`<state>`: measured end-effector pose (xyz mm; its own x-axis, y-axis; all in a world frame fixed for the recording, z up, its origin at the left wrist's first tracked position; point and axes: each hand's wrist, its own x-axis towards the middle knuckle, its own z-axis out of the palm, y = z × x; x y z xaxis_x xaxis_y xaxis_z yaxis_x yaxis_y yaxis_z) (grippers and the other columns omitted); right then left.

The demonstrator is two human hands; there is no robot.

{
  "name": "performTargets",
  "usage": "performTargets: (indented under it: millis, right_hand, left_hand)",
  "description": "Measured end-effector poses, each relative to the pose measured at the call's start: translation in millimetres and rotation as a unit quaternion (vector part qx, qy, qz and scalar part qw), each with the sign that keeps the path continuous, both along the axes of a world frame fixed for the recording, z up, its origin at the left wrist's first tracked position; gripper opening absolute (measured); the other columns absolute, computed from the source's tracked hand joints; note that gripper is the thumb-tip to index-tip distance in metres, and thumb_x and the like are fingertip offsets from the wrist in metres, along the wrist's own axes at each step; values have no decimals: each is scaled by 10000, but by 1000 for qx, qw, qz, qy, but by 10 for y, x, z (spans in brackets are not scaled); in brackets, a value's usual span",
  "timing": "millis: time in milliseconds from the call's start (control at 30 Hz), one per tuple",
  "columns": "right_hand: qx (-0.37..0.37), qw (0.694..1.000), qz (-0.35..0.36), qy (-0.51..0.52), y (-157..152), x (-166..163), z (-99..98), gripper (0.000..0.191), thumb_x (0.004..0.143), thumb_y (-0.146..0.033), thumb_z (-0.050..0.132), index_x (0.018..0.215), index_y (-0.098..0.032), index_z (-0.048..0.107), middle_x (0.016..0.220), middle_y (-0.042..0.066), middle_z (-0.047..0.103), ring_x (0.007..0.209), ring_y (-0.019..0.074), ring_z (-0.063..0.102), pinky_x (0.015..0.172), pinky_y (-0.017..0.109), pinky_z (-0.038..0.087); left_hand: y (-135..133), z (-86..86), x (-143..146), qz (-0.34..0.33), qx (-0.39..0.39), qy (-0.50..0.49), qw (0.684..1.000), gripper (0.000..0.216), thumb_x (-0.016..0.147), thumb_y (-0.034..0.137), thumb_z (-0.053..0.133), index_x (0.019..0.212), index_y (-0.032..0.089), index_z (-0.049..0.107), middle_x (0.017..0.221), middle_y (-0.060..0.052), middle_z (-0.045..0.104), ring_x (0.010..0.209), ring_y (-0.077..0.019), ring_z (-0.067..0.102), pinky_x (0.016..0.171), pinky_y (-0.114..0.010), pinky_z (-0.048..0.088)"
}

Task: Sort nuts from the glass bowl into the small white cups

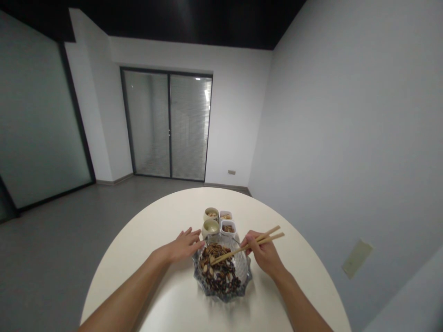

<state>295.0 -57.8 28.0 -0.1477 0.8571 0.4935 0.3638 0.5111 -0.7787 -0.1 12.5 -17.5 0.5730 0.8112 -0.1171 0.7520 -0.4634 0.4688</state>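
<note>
Pale wooden chopsticks (230, 254) in a clear, jagged-rimmed glass bowl (243, 263).
The right hand (261, 250) grips the chopsticks, tips together among brown and blackish seeds (216, 251), mid-table; the left hand (186, 244), loosely spread, holds nothing beside the bowl's left rim.

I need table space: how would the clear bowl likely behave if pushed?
The clear bowl looks stiff, perhaps glass, so its pointed rim might chip if knocked. Loaded with loose pieces, it probably feels weighty. They lie below the rim, so gentle pushing likely spills none.
</note>
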Motion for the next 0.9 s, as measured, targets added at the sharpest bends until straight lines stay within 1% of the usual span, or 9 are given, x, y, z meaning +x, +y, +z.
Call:
performTargets:
  millis: [133, 267, 467, 633, 767, 900]
  right_hand:
    - [12, 1000, -14, 8, 9, 28, 18, 619, 916, -665, 444, 626, -174, 683, 500, 33, 601, 468, 143, 560, 438, 224, 422]
    - [5, 1000, -12, 4, 10, 33, 11, 618, 909, -662, 459, 612, -169, 682, 478, 27, 581, 446, 137, 541, 423, 219, 403]
    - [9, 1000, -6, -29, 17, 8, 3, 532, 929, -577, 484, 663, -171, 702, 520, 22, 604, 488, 140, 550, 457, 218, 404]
    - [6, 998, 0, -57, 36, -1, -16, 477, 937, -513, 510, 648, -175, 681, 545, 17, 616, 514, 139, 547, 486, 221, 401]
    - [2, 997, 14, -77, 40, 7, -36, 455, 946, -480, 517, 643, -180, 674, 564, 16, 624, 538, 142, 554, 500, 221, 396]
    - [1, 997, 11, -77, 32, 15, -34, 455, 942, -489, 515, 645, -184, 676, 558, 14, 624, 522, 138, 544, 487, 217, 385]
  left_hand:
    - [-11, 4, -1, 5, -1, -1, 1000, 641, 1000, 699, 198, 1285, 274, 584, 1609, -40, 212, 1471, -362, 53, 1150, -583, 62]
    - [-16, 12, 2, 6, -5, -3, 1000, 641, 998, 703, 199, 1312, 285, 570, 1608, -33, 217, 1471, -365, 54, 1150, -583, 56]
    - [-28, 43, 12, 5, -2, 0, 1000, 648, 1003, 690, 199, 1307, 262, 579, 1606, -54, 222, 1469, -372, 53, 1149, -582, 65]
    - [-40, 69, 18, 2, -2, 4, 1000, 656, 1001, 693, 189, 1303, 260, 579, 1603, -58, 231, 1470, -370, 57, 1147, -584, 67]
    - [-23, 48, 11, 1, -4, 1, 1000, 658, 996, 702, 189, 1310, 267, 571, 1606, -63, 220, 1471, -368, 49, 1144, -590, 62]
    - [0, 16, 2, 1, -2, 2, 1000, 649, 995, 704, 191, 1308, 279, 569, 1609, -52, 210, 1473, -358, 44, 1146, -582, 58]
